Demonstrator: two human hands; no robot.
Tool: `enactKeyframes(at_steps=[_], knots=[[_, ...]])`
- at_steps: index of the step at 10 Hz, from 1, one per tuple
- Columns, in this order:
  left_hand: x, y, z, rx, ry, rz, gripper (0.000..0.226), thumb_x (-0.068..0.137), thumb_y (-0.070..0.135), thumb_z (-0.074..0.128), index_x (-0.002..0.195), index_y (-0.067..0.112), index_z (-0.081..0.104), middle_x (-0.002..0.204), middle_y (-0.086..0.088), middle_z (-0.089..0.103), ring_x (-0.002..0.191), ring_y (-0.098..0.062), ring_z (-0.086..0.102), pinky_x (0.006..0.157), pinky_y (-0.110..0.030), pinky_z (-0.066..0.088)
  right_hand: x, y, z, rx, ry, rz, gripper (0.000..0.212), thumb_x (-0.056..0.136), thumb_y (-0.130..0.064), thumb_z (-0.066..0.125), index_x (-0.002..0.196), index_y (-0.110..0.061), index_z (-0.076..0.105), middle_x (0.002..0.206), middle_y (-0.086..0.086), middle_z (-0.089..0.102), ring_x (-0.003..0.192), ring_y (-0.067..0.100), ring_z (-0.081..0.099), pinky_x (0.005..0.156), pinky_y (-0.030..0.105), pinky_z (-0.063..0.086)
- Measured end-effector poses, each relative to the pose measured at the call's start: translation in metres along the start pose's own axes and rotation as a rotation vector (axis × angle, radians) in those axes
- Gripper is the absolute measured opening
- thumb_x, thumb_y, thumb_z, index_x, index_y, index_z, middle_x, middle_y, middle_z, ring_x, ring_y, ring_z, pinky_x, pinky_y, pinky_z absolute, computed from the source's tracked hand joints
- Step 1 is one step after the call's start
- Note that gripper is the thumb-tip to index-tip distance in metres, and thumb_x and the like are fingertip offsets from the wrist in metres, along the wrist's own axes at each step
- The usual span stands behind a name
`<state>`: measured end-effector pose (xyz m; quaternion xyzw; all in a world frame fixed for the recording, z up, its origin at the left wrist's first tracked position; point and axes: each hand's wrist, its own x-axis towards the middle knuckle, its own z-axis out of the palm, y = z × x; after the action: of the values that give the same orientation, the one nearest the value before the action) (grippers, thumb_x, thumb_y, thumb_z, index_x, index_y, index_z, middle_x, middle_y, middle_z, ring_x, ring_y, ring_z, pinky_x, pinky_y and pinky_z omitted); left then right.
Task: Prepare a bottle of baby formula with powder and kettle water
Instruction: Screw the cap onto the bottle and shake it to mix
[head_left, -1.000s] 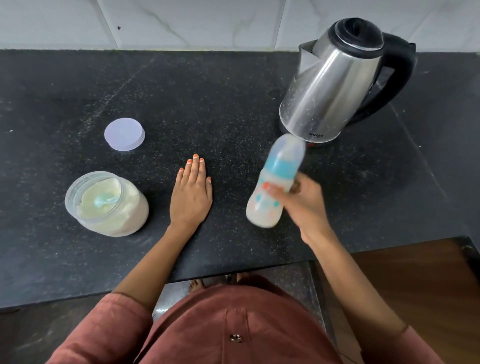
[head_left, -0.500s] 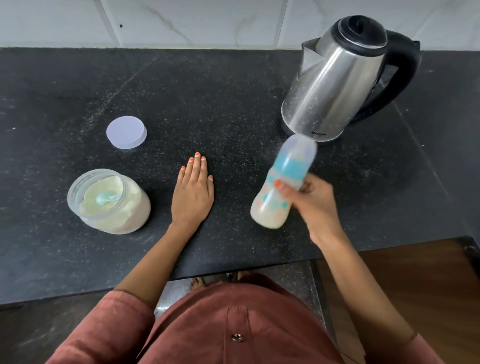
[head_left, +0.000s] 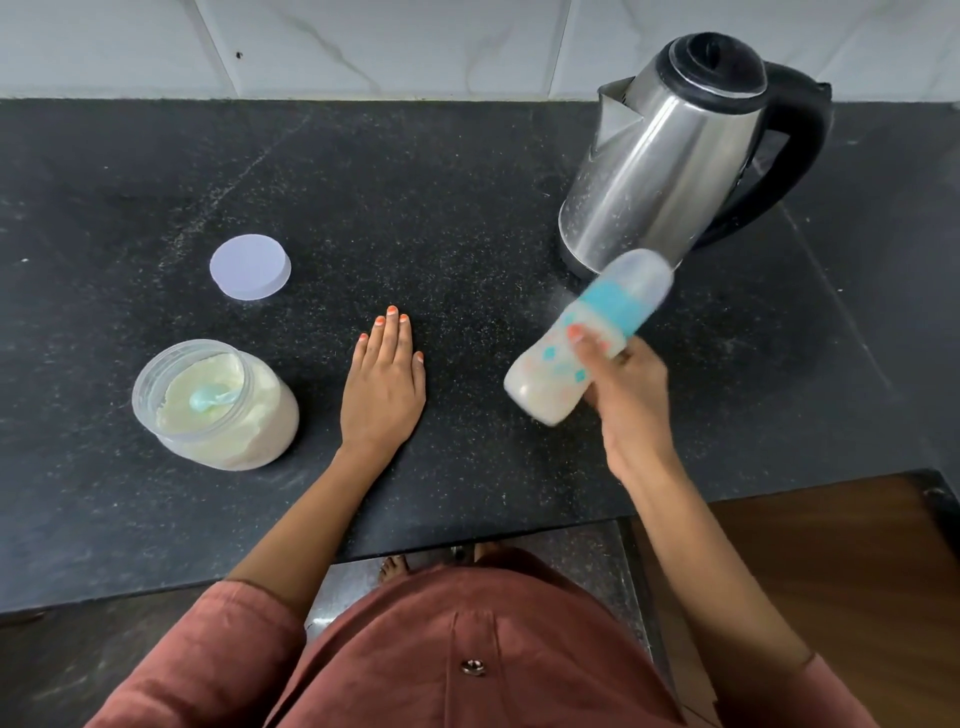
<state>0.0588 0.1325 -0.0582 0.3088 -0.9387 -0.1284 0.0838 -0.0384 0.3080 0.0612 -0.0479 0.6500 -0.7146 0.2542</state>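
Bottle (head_left: 561, 364) — further aslant than before.

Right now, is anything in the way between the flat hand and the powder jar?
No, nothing visible. Only bare black counter lies between the left hand and the open powder jar. The lid sits farther back, off that path.

The black speckled counter (head_left: 467, 182) carries a steel kettle (head_left: 665, 171) at the back right and a round pale lid (head_left: 250, 266) lying flat at the left. Nearer the front edge stands an open jar (head_left: 218, 410) of powder with a scoop (head_left: 210, 399) in it. The left hand (head_left: 384, 395) rests flat just right of the jar.
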Motion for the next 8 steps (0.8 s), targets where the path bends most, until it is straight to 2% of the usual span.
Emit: enactKeyframes(at_steps=[1,3,4,5,6,7,8], knots=[[0.000,0.001,0.000,-0.009,-0.003,-0.002,0.048,0.100,0.021,0.028,0.142,0.001,0.021,0.152,-0.014,0.019,0.142,-0.025,0.017,0.115,-0.037,0.010,-0.013,0.010,0.000,-0.338,-0.245,0.056,0.023,0.071,-0.004,0.073,0.083,-0.022,0.065,0.073,-0.013,0.070,0.071,-0.001,0.067,0.063,0.017,0.053],[0.000,0.001,0.000,-0.006,0.001,-0.001,0.048,0.100,0.021,0.028,0.142,0.001,0.021,0.152,-0.014,0.019,0.142,-0.025,0.016,0.115,-0.037,0.010,0.004,-0.004,-0.004,0.027,0.068,-0.013,0.016,0.078,-0.013,0.067,0.086,-0.026,0.062,0.086,-0.012,0.068,0.081,0.000,0.066,0.077,0.022,0.055],[0.000,0.001,0.000,-0.009,-0.004,-0.003,0.048,0.100,0.021,0.028,0.142,0.001,0.021,0.152,-0.014,0.019,0.142,-0.025,0.016,0.115,-0.036,0.009,-0.007,0.005,-0.001,-0.257,-0.151,0.044,0.020,0.075,-0.006,0.070,0.086,-0.021,0.063,0.082,-0.010,0.067,0.071,-0.005,0.065,0.065,0.014,0.054],[0.001,0.001,0.000,-0.005,-0.002,-0.002,0.048,0.100,0.021,0.028,0.142,0.001,0.021,0.152,-0.014,0.019,0.142,-0.026,0.017,0.115,-0.037,0.010,-0.010,0.007,-0.005,-0.288,-0.206,0.063,0.022,0.072,-0.004,0.071,0.090,-0.015,0.067,0.079,-0.010,0.069,0.071,-0.002,0.066,0.064,0.015,0.054],[0.001,0.000,0.000,-0.003,0.001,-0.005,0.048,0.100,0.021,0.028,0.142,0.000,0.021,0.152,-0.015,0.020,0.141,-0.026,0.017,0.115,-0.037,0.011,0.002,-0.002,-0.008,0.055,0.020,0.043,0.017,0.079,-0.013,0.064,0.092,-0.023,0.062,0.091,-0.008,0.068,0.085,0.003,0.066,0.076,0.022,0.056],[0.000,0.000,0.000,0.000,-0.004,-0.004,0.048,0.100,0.021,0.028,0.142,0.001,0.021,0.152,-0.014,0.019,0.142,-0.026,0.017,0.115,-0.037,0.010,-0.001,0.003,-0.004,-0.030,-0.030,0.044,0.018,0.078,-0.011,0.066,0.091,-0.023,0.061,0.092,-0.005,0.067,0.087,0.007,0.065,0.079,0.025,0.055],[0.001,0.001,0.000,0.000,-0.011,-0.006,0.048,0.100,0.022,0.027,0.143,0.002,0.020,0.153,-0.014,0.018,0.142,-0.025,0.016,0.115,-0.036,0.009,-0.012,0.010,-0.005,-0.325,-0.234,0.085,0.023,0.072,-0.004,0.072,0.083,-0.023,0.065,0.079,-0.009,0.069,0.073,0.000,0.067,0.065,0.016,0.054]])
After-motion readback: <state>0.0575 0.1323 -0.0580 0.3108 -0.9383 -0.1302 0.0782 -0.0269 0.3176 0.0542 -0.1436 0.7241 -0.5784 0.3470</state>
